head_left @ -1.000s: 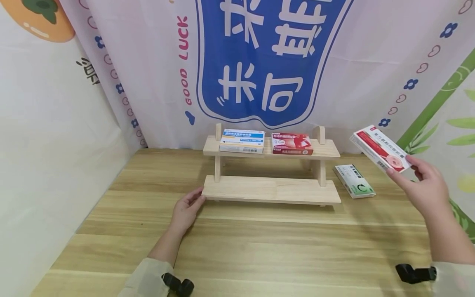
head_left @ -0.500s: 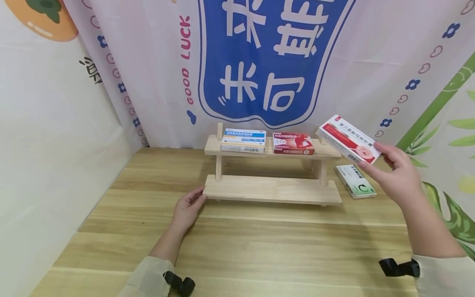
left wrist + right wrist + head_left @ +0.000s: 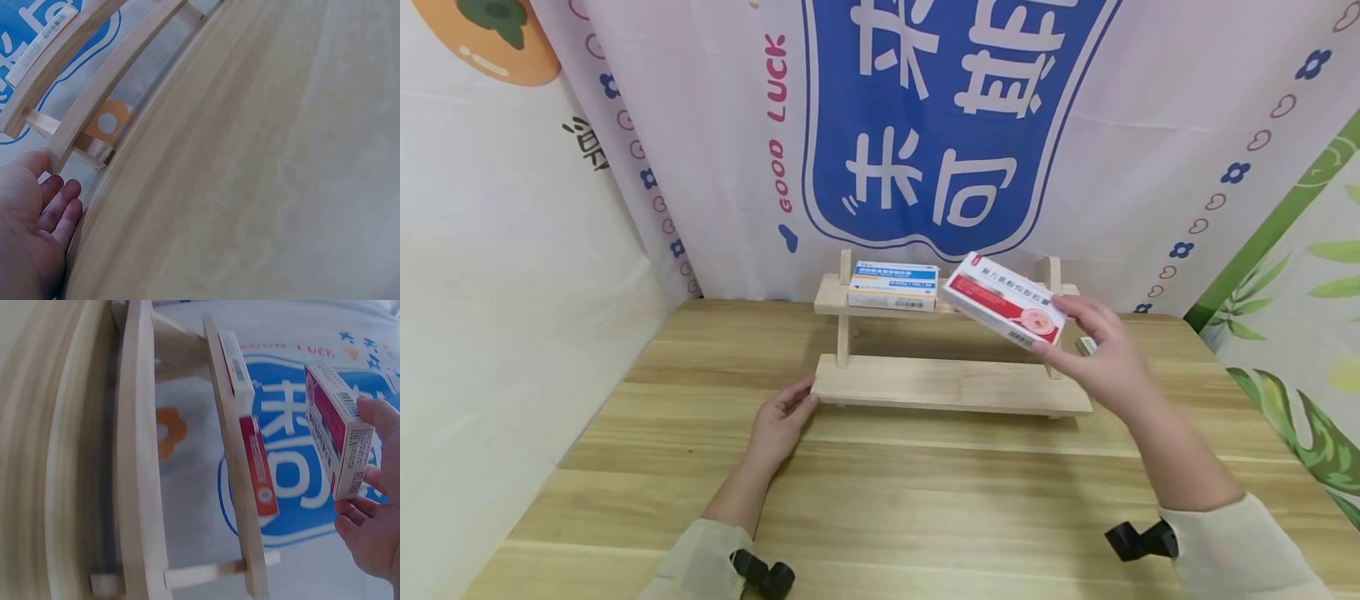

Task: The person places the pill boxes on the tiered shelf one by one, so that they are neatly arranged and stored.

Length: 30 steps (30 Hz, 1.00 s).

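Observation:
My right hand (image 3: pixel 1108 358) grips a white-and-red medicine box (image 3: pixel 1003 302), thumb and fingers at its right end. This box is tilted and hangs in front of the upper tier of a wooden two-tier shelf (image 3: pixel 951 385). It mostly hides a red medicine box there in the head view; the right wrist view shows that red box (image 3: pixel 259 465) lying on the upper board. To its left lies a blue-and-white medicine box (image 3: pixel 893 285). My left hand (image 3: pixel 780 423) holds the left end of the lower board, its other fingers loosely bent below in the left wrist view.
The shelf stands on a wood-grain table (image 3: pixel 925 500) before a printed cloth backdrop (image 3: pixel 722 125). Behind my right hand, a corner of a white-and-green medicine box (image 3: pixel 1087 345) shows on the table, right of the shelf.
My right hand has carried the white-and-red medicine box leftward, from right of the shelf to in front of its upper tier. My left hand has stayed at the lower board's end.

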Each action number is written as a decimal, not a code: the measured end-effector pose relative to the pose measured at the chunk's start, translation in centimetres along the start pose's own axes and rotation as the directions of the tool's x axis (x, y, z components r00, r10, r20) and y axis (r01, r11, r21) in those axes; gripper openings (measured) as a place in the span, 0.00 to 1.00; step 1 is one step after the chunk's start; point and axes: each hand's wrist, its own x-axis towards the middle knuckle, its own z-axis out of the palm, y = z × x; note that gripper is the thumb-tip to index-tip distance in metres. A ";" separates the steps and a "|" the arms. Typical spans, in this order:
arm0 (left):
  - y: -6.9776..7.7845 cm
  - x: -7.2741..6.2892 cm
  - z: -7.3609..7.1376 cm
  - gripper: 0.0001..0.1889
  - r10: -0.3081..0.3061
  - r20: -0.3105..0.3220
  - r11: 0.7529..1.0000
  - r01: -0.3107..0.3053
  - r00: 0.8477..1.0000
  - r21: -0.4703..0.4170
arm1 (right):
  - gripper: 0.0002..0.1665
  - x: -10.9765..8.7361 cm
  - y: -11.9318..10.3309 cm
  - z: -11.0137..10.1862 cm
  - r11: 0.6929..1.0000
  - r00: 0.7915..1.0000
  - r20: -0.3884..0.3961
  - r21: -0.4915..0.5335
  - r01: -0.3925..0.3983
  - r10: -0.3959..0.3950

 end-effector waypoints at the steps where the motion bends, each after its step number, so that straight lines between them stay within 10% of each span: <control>1: 0.0 0.0 0.0 0.20 -0.001 0.000 1.000 0.001 1.000 -0.002 | 0.44 0.0 -0.3 0.5 1.000 1.000 0.015 -0.006 0.002 -0.001; 30: 0.0 0.0 -0.1 0.21 0.010 0.007 1.000 -0.010 1.000 -0.004 | 0.43 0.2 -1.1 11.9 0.998 0.966 0.253 0.032 0.046 -0.053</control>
